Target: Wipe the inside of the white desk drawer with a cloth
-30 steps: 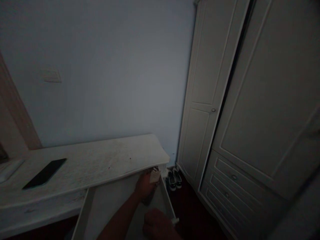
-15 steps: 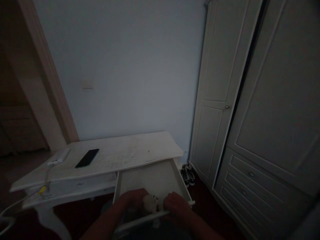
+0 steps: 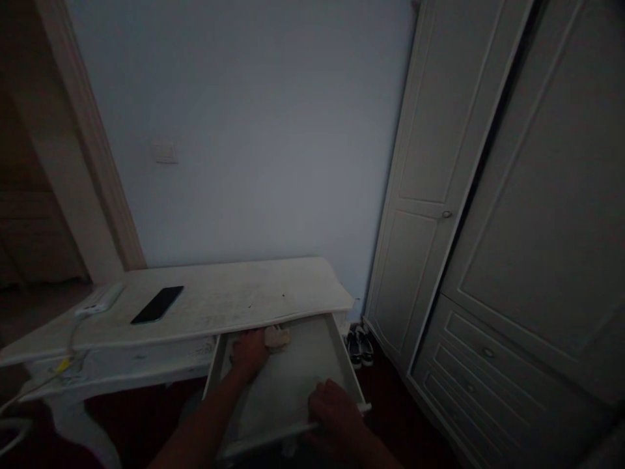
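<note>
A white desk (image 3: 205, 306) has its right drawer (image 3: 293, 384) pulled out. My left hand (image 3: 250, 350) reaches deep into the drawer, close under the desk top, with its fingers closed on a pale crumpled cloth (image 3: 277, 337). My right hand (image 3: 333, 409) rests on the drawer's front edge near its right corner, fingers curled over the rim. The room is dim and fine detail of the cloth is hard to make out.
A black phone (image 3: 157, 304) and a white power strip (image 3: 100, 298) with a cable lie on the desk top. A pair of shoes (image 3: 359, 345) sits on the floor between desk and a tall white wardrobe (image 3: 488, 228). A door frame (image 3: 88, 143) stands at the left.
My left hand has carried the cloth from the drawer's front edge back to the far end under the desk top. My right hand stays on the front edge.
</note>
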Available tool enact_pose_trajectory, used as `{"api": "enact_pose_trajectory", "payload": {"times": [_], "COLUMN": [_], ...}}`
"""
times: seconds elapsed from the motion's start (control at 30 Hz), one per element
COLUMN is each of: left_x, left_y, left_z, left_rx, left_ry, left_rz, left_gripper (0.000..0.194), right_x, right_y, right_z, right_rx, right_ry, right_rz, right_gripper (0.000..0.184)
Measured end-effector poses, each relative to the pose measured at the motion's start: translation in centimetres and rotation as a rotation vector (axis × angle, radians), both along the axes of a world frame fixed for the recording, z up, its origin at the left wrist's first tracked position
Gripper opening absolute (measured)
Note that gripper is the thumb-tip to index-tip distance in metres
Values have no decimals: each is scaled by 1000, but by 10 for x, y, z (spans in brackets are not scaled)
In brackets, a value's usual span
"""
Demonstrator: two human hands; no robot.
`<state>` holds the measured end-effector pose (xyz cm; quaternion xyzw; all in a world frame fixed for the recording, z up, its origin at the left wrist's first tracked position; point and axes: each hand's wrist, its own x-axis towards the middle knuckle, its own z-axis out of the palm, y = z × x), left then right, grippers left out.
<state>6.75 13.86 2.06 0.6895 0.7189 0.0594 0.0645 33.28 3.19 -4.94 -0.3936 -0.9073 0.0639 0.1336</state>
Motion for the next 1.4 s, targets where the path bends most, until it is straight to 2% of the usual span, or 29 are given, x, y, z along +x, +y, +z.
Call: {"api": "enact_pose_trajectory", "payload": {"times": [0.13, 0.23, 0.3, 0.43, 0.6, 0.67, 0.73, 0.87, 0.97, 1.1, 1.27, 1.4], "left_x": [47, 78, 90, 88, 50, 27, 3, -28, -24, -8, 1, 23], "left_y": [1, -8, -16, -32, -41, -40, -40, -42, -42, -27, -6, 5], "left_z": [-5, -12, -17, -26, -28, -22, -15, -5, -5, -4, 0, -3], "left_rx": [-20, -54, -88, -159, -263, -281, -248, -69, 33, 89, 88, 67], "left_ry": [-60, -74, -72, -59, -31, -4, 30, 124, 191, 222, 213, 165], "left_rz": [-206, -360, -443, -561, -630, -597, -522, -238, -42, 94, 163, 141], "left_gripper": [48, 46, 45, 35, 29, 23, 24, 54, 67, 60, 48, 43], "right_x": [0, 0, 0, 0, 1, 0, -2, -2, -1, -1, -3, -3], "right_y": [-1, -1, -1, -2, -3, -5, -6, -8, -8, -5, -3, -6], "right_z": [3, 1, -1, 0, 6, 9, 13, 14, 11, 8, 10, 13], "right_rx": [-9, 30, 46, 29, 6, 3, 4, 4, 14, 10, 20, 24], "right_ry": [-13, 19, 25, 30, 22, -3, -5, 3, 13, 22, -9, -5], "right_rz": [23, 35, 35, 33, 11, -10, -32, -34, -17, 14, 34, 41], "right_gripper": [37, 36, 34, 33, 40, 39, 35, 34, 34, 32, 34, 35]}}
